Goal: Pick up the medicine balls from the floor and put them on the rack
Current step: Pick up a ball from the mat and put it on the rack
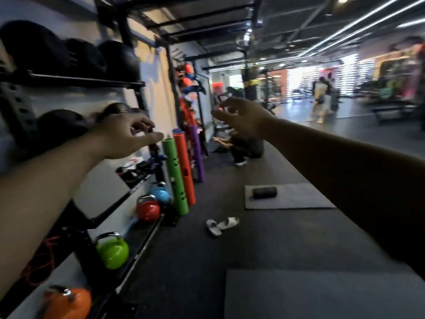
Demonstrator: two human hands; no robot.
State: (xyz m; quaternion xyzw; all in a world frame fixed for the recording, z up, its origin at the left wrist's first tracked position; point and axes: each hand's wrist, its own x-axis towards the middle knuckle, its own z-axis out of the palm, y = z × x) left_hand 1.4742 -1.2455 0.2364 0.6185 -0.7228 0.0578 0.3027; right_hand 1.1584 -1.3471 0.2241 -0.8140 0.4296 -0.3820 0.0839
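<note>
Black medicine balls sit in a row on the upper shelf of the black rack at the left. More black balls rest on the shelf below it. My left hand hovers just right of that lower row, fingers apart and holding nothing. My right hand is raised in the middle of the view, away from the rack, fingers spread and empty. No medicine ball shows on the floor in this blurred view.
Kettlebells stand on the rack's bottom ledge: orange, green, red, blue. Green, orange and purple tubes lean beyond. Slippers, a mat with a black roller, and a crouching person are on the floor.
</note>
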